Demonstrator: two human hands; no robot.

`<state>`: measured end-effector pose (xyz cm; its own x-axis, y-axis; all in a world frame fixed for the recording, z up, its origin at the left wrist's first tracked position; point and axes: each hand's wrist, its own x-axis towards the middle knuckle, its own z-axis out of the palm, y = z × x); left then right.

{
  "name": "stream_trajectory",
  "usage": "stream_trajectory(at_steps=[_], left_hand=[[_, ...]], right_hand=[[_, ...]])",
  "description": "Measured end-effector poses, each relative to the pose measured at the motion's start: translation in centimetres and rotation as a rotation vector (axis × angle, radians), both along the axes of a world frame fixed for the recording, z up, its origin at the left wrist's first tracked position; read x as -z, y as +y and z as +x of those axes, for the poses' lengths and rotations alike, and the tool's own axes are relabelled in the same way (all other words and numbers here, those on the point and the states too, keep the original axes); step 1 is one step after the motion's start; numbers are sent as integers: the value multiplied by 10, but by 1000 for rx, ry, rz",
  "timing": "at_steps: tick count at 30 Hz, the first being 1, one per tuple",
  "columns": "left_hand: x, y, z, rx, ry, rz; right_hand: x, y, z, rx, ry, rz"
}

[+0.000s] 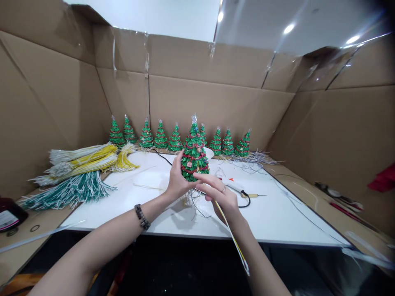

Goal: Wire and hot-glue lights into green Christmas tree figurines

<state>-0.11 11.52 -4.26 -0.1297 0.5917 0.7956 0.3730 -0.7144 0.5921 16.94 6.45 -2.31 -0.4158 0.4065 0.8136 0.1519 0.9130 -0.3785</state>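
Observation:
My left hand (176, 179) is wrapped round the lower part of a small green Christmas tree (194, 152) with red garlands, holding it upright above the white board (271, 218). My right hand (220, 195) is closed just below and right of the tree's base, pinching a yellow and white wire strip (233, 236) that trails down toward me. A beaded bracelet sits on my left wrist. Thin loose wires hang under the tree's base.
A row of several finished small green trees (160, 137) lines the back cardboard wall. Bundles of yellow, white and green wire strips (80, 172) lie at left. A white glue gun (231, 183) with black cord lies right of my hands. Cardboard walls enclose the table.

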Motion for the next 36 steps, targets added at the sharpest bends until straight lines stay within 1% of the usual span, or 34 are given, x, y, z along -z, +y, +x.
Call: stream_trajectory(at_steps=[2, 4, 11, 14, 18, 20, 23, 29, 31, 34, 36], left_hand=[[-1, -1, 1, 9, -6, -1], [-1, -1, 1, 18, -13, 0], [1, 0, 0, 14, 7, 17], [2, 1, 0, 15, 10, 12], [1, 0, 0, 20, 6, 3], [1, 0, 0, 16, 5, -8], [0, -1, 0, 21, 15, -12], [-2, -3, 2, -6, 14, -10], [-2, -3, 2, 1, 8, -25], [-3, -3, 2, 10, 2, -32], [-3, -3, 2, 9, 10, -24]], right_hand=[[1, 4, 2, -21, 4, 101], [3, 7, 3, -18, -3, 159], [10, 4, 4, 95, -44, 175], [9, 4, 5, 92, -54, 200], [2, 5, 6, 76, -100, 242], [-3, 3, 7, 60, -99, 215], [-10, -1, 8, 14, -41, 134], [-22, -6, 7, 60, 167, -145], [-28, -4, 6, 50, 225, -223], [-40, -1, 2, 35, 260, -274], [-47, 2, -2, 52, 250, -271]])
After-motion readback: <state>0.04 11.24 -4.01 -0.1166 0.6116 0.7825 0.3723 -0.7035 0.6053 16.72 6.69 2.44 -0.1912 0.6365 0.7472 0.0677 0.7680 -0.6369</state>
